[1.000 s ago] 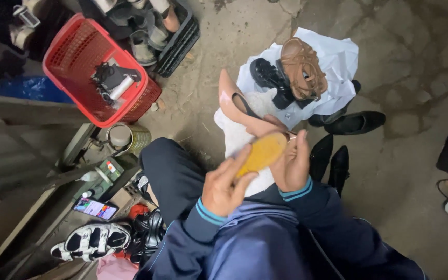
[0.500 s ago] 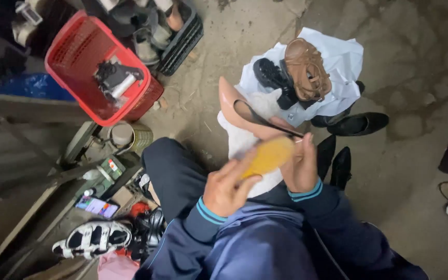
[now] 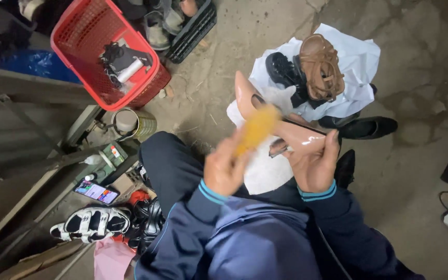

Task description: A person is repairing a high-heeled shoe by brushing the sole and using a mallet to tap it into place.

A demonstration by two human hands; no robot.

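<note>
My left hand (image 3: 225,168) grips a yellow brush (image 3: 256,128), blurred with motion, laid against a pale pink pointed shoe (image 3: 281,124). My right hand (image 3: 315,165) holds that shoe by its rear part, above a white cloth (image 3: 265,171) on my lap. Both sleeves are dark blue with teal cuffs. Beyond the shoe a white sheet (image 3: 356,67) on the concrete floor carries a brown strappy sandal (image 3: 320,65) and a black shoe (image 3: 283,72).
A red plastic basket (image 3: 86,31) with black items stands at upper left beside a black crate (image 3: 193,28) of shoes. A tin can (image 3: 130,123), a phone (image 3: 97,192), a white-and-black sandal (image 3: 92,224) and black shoes (image 3: 366,127) lie around me.
The brush has moved up along the pink shoe toward its toe, with my left hand following. My right hand keeps its hold on the shoe, which now lies flatter.
</note>
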